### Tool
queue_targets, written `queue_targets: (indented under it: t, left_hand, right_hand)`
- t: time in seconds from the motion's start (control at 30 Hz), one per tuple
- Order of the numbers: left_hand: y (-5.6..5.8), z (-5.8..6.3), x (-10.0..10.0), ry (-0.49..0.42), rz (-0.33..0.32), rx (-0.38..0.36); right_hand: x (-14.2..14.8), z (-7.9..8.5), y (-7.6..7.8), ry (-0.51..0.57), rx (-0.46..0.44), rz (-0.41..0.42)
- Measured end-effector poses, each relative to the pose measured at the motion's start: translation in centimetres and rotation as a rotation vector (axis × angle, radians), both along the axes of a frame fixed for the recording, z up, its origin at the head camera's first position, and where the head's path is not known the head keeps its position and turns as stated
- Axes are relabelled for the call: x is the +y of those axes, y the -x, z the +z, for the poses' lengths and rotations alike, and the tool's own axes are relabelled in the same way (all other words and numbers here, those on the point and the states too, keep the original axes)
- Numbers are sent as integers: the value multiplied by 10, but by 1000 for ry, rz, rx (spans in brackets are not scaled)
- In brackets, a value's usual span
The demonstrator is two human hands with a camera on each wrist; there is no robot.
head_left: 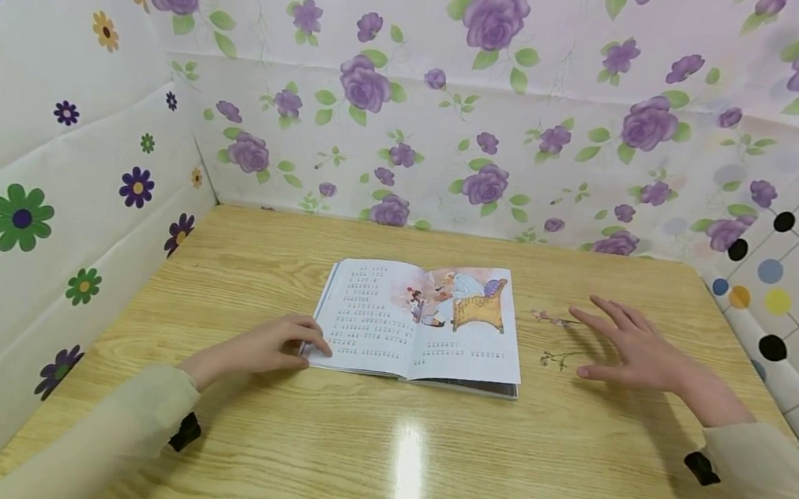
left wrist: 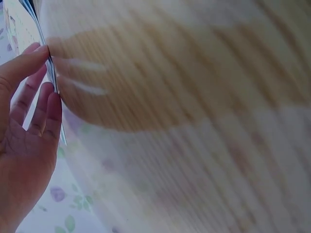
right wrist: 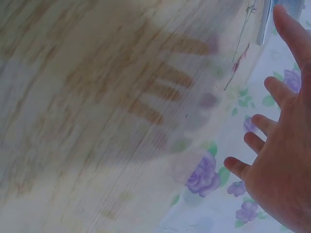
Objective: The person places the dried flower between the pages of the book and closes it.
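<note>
An open picture book (head_left: 378, 335) lies on the table, text on its left page and a drawing with a scroll on its right. My left hand (head_left: 277, 346) holds the book's lower left edge, its curled fingers on the page and thumb by the border; the left wrist view shows the thumb (left wrist: 34, 58) against the page edges. To the book's right, my right hand (head_left: 636, 353) spreads its fingers above the table, holding nothing. Near its fingertips lie two thin flower sprigs, a pinkish one (head_left: 550, 317) and a greenish one (head_left: 557, 360).
The wooden table (head_left: 326, 441) carries a bright glare streak at the front. Flowered sheets (head_left: 408, 147) stand behind it and at the left, a dotted sheet (head_left: 780, 299) at the right. A black object (head_left: 185, 431) shows below each sleeve.
</note>
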State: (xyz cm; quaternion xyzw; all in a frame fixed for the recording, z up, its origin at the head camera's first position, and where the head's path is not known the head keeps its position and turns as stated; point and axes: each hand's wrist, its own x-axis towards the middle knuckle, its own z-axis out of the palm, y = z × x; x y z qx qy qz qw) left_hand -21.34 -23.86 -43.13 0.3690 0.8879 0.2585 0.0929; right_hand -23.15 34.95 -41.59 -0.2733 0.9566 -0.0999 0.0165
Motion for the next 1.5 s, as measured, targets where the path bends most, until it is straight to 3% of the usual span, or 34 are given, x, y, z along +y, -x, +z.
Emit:
queue_targets:
  t: [0.33,0.7,1.1,1.5]
  left_hand:
    - [0,2,-7,6,-1,-50]
    - [-4,1,-6,1,28,-58]
    - [-4,-2,-8,-22,25,-59]
    - [-5,0,-6,-19,36,-65]
  right_hand:
    - [0,-5,-1,5,15,23]
    - [2,-10,2,22,30,44]
    - [3,-11,2,64,-72,21]
    - [4,-16,6,150,-99,49]
